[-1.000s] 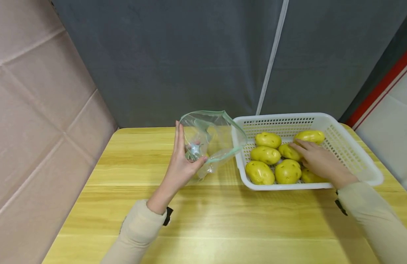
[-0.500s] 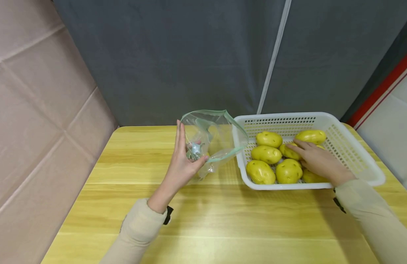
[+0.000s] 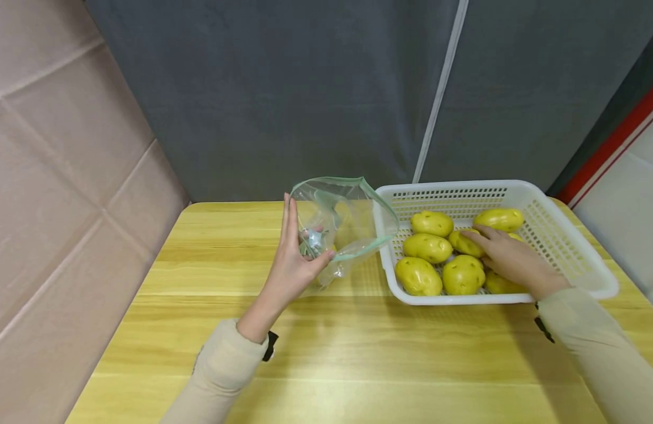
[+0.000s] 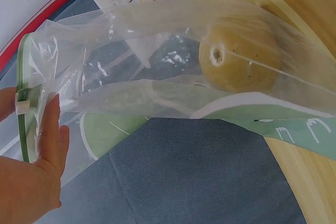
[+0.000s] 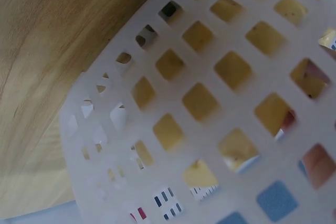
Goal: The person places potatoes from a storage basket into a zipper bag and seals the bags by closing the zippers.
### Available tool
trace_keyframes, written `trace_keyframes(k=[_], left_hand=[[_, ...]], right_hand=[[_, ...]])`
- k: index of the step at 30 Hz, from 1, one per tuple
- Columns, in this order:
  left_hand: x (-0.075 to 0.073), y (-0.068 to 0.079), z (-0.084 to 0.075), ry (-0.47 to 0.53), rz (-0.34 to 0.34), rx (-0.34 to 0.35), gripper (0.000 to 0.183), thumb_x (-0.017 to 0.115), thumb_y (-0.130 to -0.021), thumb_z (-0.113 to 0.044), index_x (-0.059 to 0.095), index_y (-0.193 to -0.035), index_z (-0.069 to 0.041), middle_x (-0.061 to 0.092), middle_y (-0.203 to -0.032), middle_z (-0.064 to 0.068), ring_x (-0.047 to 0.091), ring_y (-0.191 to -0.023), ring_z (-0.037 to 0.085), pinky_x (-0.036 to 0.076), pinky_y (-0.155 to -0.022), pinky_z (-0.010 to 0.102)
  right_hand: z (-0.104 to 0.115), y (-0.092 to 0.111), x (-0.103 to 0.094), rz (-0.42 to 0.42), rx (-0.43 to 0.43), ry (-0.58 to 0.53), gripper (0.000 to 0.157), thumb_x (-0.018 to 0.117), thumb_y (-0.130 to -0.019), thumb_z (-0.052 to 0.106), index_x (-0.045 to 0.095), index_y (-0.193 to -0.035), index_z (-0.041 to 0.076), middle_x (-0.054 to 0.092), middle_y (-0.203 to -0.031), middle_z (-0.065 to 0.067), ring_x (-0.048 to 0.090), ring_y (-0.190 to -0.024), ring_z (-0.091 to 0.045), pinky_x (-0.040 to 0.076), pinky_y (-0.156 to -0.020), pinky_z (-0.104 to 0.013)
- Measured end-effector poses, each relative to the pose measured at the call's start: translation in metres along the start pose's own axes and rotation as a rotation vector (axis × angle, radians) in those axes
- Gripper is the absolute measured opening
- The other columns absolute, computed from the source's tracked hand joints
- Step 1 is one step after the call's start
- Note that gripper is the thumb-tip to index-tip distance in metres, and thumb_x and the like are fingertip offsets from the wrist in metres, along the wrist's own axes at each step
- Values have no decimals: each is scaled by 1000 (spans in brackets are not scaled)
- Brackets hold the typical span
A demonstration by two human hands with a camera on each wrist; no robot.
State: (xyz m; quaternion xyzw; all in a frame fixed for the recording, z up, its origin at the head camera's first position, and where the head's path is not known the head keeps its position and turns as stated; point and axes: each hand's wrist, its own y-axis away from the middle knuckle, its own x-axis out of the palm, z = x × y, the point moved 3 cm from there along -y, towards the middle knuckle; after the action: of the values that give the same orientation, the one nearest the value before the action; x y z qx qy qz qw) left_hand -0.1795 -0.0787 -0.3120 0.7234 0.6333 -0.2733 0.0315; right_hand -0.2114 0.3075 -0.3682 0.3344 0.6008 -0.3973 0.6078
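in basket (image 3: 464,300), potatoes (image 3: 427,248), in bag (image 3: 339,235), potato (image 4: 241,59)

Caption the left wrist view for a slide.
Left grip holding a clear plastic zip bag, a round yellowish potato inside.

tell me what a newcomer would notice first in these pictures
Probably the glossy yellow potatoes, grouped in the white basket on the right, with the right hand over them. Next, the clear, green-edged bag left of the basket, held by the left hand. The left wrist view shows a potato inside it.
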Motion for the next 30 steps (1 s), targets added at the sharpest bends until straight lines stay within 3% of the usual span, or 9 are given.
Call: trace_keyframes(k=[11,20,30], left_hand=[[0,0,0,3,-4,3,109,73,-82,-6,-10,-153,-10,-19,-161,0,57,-120,31,52,-58,19],[0,1,1,9,-2,5,109,73,-82,-7,-9,-153,-10,-19,-161,-2,55,-121,32,52,-59,19],[0,1,1,3,-2,6,109,73,-82,-7,-9,-153,-9,-19,-161,-2,55,-123,32,52,-58,19]], right_hand=[[0,3,-1,-77,-31,16,58,68,-80,-4,47,-134,4,49,-130,-33,55,-109,-51,49,-84,-61],[2,4,-4,-210,-69,28,61,74,-73,-5,50,-129,2,55,-120,-32,59,-98,-49,49,-78,-60],[1,7,-9,-261,-51,11,61,75,-73,-5,51,-128,-1,54,-119,-33,58,-98,-50,49,-77,-60]])
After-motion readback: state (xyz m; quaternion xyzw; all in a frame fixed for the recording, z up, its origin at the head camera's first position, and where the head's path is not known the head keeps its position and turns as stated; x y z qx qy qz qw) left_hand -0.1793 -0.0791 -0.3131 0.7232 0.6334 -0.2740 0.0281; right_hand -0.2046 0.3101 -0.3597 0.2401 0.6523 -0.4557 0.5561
